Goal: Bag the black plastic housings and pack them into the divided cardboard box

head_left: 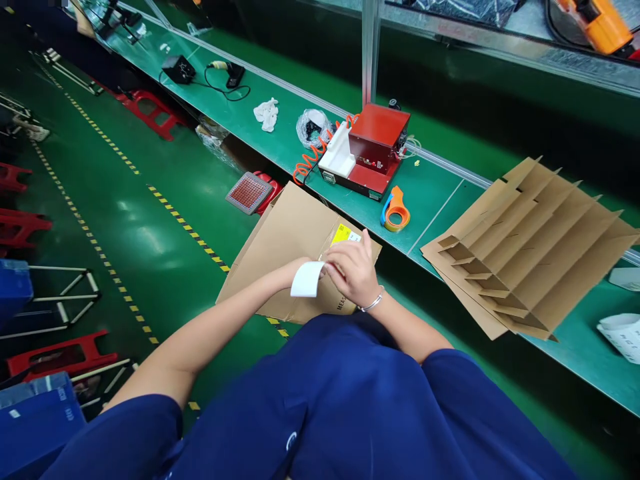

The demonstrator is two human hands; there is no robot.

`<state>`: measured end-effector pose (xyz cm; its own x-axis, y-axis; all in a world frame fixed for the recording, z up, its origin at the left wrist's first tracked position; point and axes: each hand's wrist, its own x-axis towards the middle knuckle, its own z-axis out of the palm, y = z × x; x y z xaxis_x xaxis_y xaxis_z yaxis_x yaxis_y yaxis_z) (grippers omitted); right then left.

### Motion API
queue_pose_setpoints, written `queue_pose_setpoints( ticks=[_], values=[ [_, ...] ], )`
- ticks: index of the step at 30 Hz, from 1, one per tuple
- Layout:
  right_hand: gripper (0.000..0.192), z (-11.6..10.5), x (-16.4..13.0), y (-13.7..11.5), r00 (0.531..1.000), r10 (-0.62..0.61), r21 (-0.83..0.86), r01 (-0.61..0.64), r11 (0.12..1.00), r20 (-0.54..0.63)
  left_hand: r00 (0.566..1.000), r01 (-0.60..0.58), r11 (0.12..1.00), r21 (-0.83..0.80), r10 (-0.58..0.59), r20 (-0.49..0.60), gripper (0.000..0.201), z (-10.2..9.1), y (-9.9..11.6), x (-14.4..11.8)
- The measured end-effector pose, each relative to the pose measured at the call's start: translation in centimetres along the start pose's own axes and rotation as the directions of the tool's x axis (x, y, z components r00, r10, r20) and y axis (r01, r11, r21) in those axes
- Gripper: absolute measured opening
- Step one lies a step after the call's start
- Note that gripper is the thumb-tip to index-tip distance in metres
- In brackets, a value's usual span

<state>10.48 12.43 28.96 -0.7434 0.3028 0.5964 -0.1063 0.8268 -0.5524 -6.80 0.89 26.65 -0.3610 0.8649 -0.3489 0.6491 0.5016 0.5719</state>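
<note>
A curled white label point(306, 280) is pinched at its right edge between the thumb and fingers of my right hand point(354, 268). One finger of that hand points up, and a bracelet circles the wrist. My left hand point(299, 265) is close behind the label, which covers its fingers, so their grip does not show. Beneath both hands stands a brown cardboard carton point(285, 233). On its face are a yellow label point(341, 233) with white beside it and dark printed letters, partly blocked by my right hand.
The green workbench point(435, 193) carries a red machine point(377, 143) with a coiled orange hose, an orange tape dispenser point(396, 210), and cardboard dividers point(530, 253) overhanging the front edge. A red stool point(267, 190) stands beyond the carton. Another person point(75, 40) is at far left.
</note>
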Motion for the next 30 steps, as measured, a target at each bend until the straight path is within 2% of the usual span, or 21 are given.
queue_pose_setpoints(
  ticks=[2, 4, 6, 7, 9, 11, 12, 14, 15, 16, 17, 19, 21, 22, 24, 26, 28, 30],
  values=[
    [0.024, -0.4, 0.6, 1.2, 0.993, 0.091, -0.092, -0.085, 0.992, 0.071, 0.999, 0.024, 1.000, -0.008, -0.024, -0.031, 0.029, -1.9, -0.1, -0.6],
    [0.026, -0.5, 1.2, 2.1, 0.966, 0.156, -0.194, -0.116, 0.974, 0.205, 0.982, 0.030, 0.999, 0.042, -0.021, -0.187, 0.037, -3.9, 0.6, -1.5],
    [0.027, -0.3, 1.7, 2.5, 0.927, 0.182, -0.279, -0.089, 0.956, 0.327, 0.943, -0.036, 0.974, 0.224, 0.108, -0.315, 0.036, -5.1, 2.0, -2.2],
    [0.027, -0.1, 1.9, 2.5, 0.912, 0.183, -0.302, -0.069, 0.951, 0.368, 0.926, -0.093, 0.930, 0.356, 0.212, -0.311, 0.033, -5.2, 2.9, -2.5],
    [0.028, 0.3, 2.1, 2.1, 0.894, 0.169, -0.302, -0.040, 0.953, 0.414, 0.910, -0.217, 0.784, 0.581, 0.378, -0.169, 0.026, -4.7, 4.5, -2.6],
    [0.028, 0.6, 2.0, 2.0, 0.903, 0.159, -0.244, -0.063, 0.968, 0.398, 0.914, -0.259, 0.691, 0.674, 0.400, -0.060, 0.022, -3.9, 5.4, -2.4],
    [0.027, 0.7, 1.8, 2.3, 0.918, 0.171, -0.193, -0.106, 0.975, 0.357, 0.926, -0.239, 0.690, 0.683, 0.374, -0.054, 0.025, -3.6, 5.4, -2.3],
    [0.032, 1.0, 1.0, 3.6, 0.942, 0.258, -0.030, -0.258, 0.966, 0.214, 0.953, -0.144, 0.759, 0.634, 0.279, -0.117, 0.028, -3.4, 4.9, -1.9],
    [0.035, 1.3, 0.4, 4.4, 0.929, 0.341, 0.086, -0.355, 0.931, 0.143, 0.962, -0.089, 0.815, 0.573, 0.220, -0.164, 0.026, -3.4, 4.4, -1.8],
    [0.037, 1.7, -0.2, 5.3, 0.891, 0.440, 0.219, -0.453, 0.864, 0.110, 0.966, -0.044, 0.873, 0.486, 0.161, -0.201, 0.024, -3.6, 3.8, -1.7],
    [0.038, 2.4, -0.9, 6.1, 0.837, 0.530, 0.353, -0.540, 0.764, 0.133, 0.968, -0.012, 0.924, 0.381, 0.107, -0.228, 0.023, -3.7, 3.3, -1.6],
    [0.034, 4.1, -2.2, 6.9, 0.733, 0.613, 0.557, -0.653, 0.512, 0.295, 0.969, 0.015, 0.986, 0.163, 0.026, -0.245, 0.023, -3.7, 2.6, -1.5],
    [0.032, 5.9, -3.1, 6.7, 0.681, 0.589, 0.656, -0.688, 0.311, 0.435, 0.974, 0.014, 1.000, 0.002, -0.013, -0.224, 0.026, -3.2, 2.4, -1.3],
    [0.031, 6.8, -3.4, 6.3, 0.674, 0.579, 0.684, -0.684, 0.254, 0.459, 0.979, 0.013, 0.999, -0.048, -0.022, -0.205, 0.027, -2.8, 2.4, -1.2],
    [0.030, 7.9, -3.7, 5.4, 0.662, 0.620, 0.711, -0.666, 0.226, 0.422, 0.985, 0.011, 0.995, -0.097, -0.027, -0.168, 0.029, -1.8, 2.5, -1.0],
    [0.029, 8.1, -3.5, 5.0, 0.649, 0.697, 0.691, -0.654, 0.308, 0.304, 0.990, 0.010, 0.992, -0.129, -0.028, -0.135, 0.032, -1.1, 2.5, -0.7],
    [0.024, 7.5, -3.3, 5.8, 0.638, 0.752, 0.643, -0.649, 0.407, 0.168, 0.990, 0.039, 0.987, -0.155, -0.060, -0.131, 0.039, -0.9, 2.0, -0.6],
    [0.020, 6.4, -2.9, 7.9, 0.607, 0.789, 0.616, -0.658, 0.434, 0.092, 0.969, 0.096, 0.989, -0.114, -0.119, -0.215, 0.048, -1.4, 0.9, -0.7]
  ],
)
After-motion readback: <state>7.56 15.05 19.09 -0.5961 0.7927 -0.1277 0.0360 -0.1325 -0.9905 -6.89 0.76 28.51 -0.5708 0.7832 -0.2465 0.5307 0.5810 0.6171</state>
